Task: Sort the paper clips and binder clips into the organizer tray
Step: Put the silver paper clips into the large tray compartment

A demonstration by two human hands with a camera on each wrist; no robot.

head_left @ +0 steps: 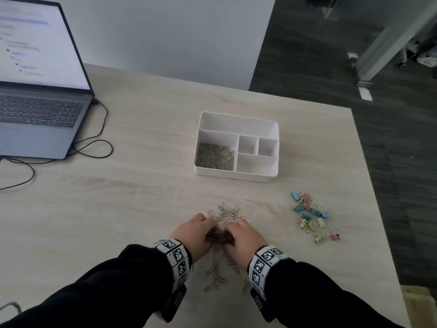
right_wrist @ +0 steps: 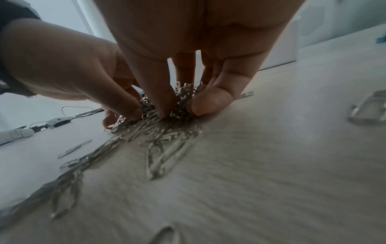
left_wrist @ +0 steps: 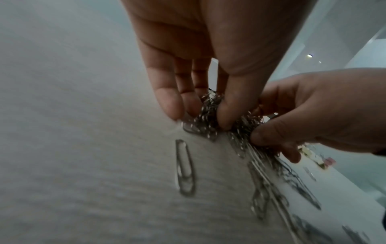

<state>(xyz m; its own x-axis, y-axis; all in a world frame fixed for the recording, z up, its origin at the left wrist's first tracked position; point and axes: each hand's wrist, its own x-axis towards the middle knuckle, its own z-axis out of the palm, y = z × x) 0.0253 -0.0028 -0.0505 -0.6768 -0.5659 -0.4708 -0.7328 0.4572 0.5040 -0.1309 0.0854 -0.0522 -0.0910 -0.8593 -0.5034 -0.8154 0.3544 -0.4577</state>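
Both hands meet over a heap of silver paper clips [head_left: 220, 236] near the table's front edge. My left hand [head_left: 196, 233] pinches a bunch of the paper clips [left_wrist: 208, 113] between thumb and fingers. My right hand [head_left: 244, 237] grips the other side of the same bunch of paper clips [right_wrist: 179, 105]. Loose clips [head_left: 229, 213] lie beyond the hands and more clips [head_left: 214, 276] trail between the wrists. The white organizer tray [head_left: 236, 177] stands farther back, its front-left compartment holding paper clips [head_left: 215, 157]. Coloured binder clips [head_left: 311, 217] lie in a scatter to the right.
An open laptop [head_left: 40, 100] sits at the back left with black cables [head_left: 94, 147] looping across the table. The table's right edge [head_left: 376, 209] drops off to dark floor. A cardboard box corner [head_left: 418, 304] shows at the lower right.
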